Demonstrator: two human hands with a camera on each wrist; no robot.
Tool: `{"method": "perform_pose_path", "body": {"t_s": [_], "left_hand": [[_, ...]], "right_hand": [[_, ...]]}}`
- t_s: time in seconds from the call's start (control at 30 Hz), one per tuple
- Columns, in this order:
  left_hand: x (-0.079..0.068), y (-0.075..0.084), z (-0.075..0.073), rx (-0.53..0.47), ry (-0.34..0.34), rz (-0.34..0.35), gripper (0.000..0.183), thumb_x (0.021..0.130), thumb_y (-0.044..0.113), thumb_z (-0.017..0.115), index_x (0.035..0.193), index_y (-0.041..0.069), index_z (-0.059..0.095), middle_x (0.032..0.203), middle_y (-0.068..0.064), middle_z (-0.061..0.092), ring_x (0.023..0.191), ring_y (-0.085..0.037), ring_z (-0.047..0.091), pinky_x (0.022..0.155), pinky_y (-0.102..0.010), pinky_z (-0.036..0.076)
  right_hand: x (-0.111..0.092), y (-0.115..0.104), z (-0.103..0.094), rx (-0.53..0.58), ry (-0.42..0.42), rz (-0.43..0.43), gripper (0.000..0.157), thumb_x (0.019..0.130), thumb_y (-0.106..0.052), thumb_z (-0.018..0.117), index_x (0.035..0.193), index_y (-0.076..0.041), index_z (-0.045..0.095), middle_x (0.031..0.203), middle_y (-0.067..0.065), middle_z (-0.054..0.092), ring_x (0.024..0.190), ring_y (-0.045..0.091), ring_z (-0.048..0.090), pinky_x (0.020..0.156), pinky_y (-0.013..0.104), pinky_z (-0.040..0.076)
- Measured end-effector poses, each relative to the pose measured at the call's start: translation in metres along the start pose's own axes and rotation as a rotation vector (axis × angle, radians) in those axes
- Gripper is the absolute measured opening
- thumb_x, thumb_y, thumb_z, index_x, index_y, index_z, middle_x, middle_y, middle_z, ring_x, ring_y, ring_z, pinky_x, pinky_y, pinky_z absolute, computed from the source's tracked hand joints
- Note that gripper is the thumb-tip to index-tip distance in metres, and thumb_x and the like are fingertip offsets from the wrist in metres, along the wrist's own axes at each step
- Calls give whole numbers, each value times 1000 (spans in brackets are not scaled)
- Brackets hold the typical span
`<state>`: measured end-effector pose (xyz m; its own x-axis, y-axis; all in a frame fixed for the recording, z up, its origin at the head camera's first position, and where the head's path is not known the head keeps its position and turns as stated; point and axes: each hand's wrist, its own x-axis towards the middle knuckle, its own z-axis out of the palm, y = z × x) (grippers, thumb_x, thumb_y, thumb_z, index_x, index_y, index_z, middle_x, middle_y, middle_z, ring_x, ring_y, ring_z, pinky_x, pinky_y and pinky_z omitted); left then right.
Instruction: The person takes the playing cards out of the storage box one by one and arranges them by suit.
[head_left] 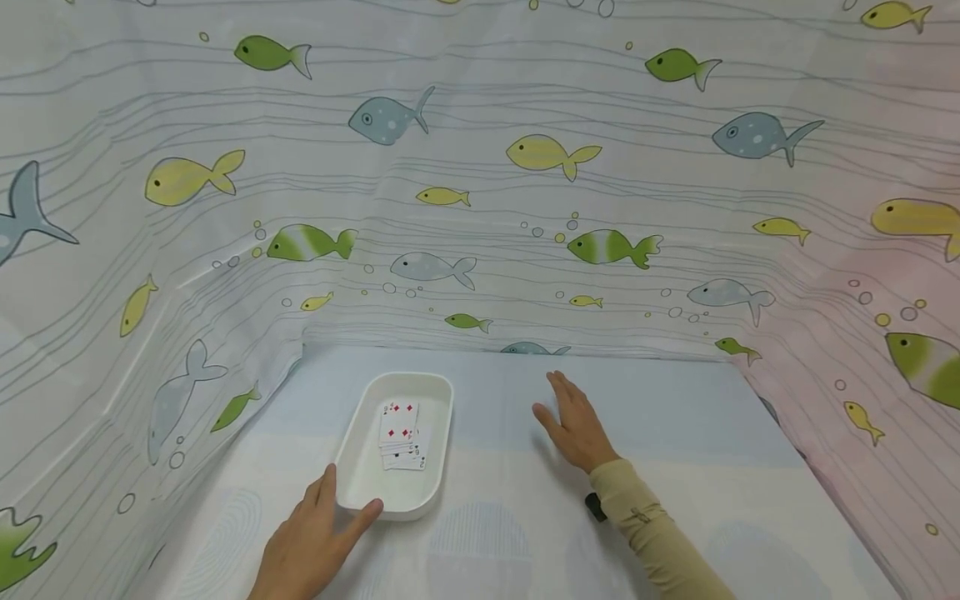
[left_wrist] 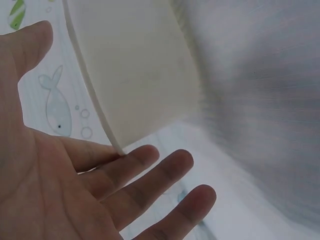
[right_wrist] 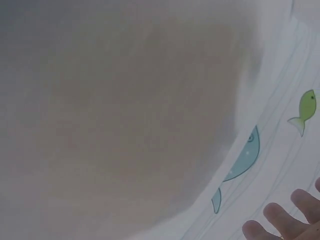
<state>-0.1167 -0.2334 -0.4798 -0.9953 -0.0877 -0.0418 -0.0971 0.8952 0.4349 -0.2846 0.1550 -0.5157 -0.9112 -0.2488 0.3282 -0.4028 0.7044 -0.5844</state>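
White, smooth-walled tray [head_left: 408, 493] just ahead and to the right of our left hand [head_left: 303, 533]; a small pile of playing cards [head_left: 399, 422] lies inside, a red diamond card on top, others peeking out beneath toward us.

Left hand: thumb and fingers spread wide around the tray's near-left corner, thumb at the near rim, fingers along the left side. From the left wrist view, a rim corner meets the fingers, which look nearly straight; we see no curled grip.

Right hand [head_left: 573, 422]: well to the right of the tray, fingers extended, thumb apart, nothing held. Its sleeve [head_left: 660, 533] reaches back toward us, a small dark object [head_left: 596, 507] beside the cuff. Right wrist view catches only fingertips, far from any card.

Both hands are over the pale tablecloth [head_left: 487, 467]; beyond them hangs a fish-print curtain [head_left: 547, 217].

Step in hand, we judge: steadying or placing the tray with the left hand alone, the cards already in it. Next move, if the tray is to shift, calls for light, level pressure at the left hand's corner, since the cards look loose. Handling the cards would call for the right hand to come left.
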Motion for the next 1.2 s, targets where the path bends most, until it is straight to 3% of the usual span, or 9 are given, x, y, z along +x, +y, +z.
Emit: {"method": "perform_pose_path", "body": {"t_s": [0.43, 0.8, 1.2], "left_hand": [[4, -1, 3, 15, 16, 4, 113, 91, 79, 47, 157, -9, 20, 144, -30, 44, 121, -47, 56, 92, -60, 45], [9, -2, 4, 43, 40, 14, 110, 92, 77, 48, 156, -10, 23, 139, -29, 48, 115, -45, 58, 88, -61, 46], [5, 0, 1, 33, 31, 15, 114, 89, 76, 54, 157, -9, 20, 141, -28, 47, 112, -42, 60, 86, -59, 49]], "right_hand": [[11, -16, 19, 50, -57, 25, 71, 106, -50, 47, 160, -8, 28, 165, 13, 27, 150, 34, 25, 119, 53, 22], [22, -39, 32, 64, -70, -5, 70, 104, -46, 53, 159, -8, 31, 163, 13, 31, 149, 34, 29, 118, 53, 25], [46, -72, 46, 30, -172, -29, 79, 101, -61, 49, 162, -17, 26, 164, 6, 29, 150, 25, 27, 119, 45, 26]]}}
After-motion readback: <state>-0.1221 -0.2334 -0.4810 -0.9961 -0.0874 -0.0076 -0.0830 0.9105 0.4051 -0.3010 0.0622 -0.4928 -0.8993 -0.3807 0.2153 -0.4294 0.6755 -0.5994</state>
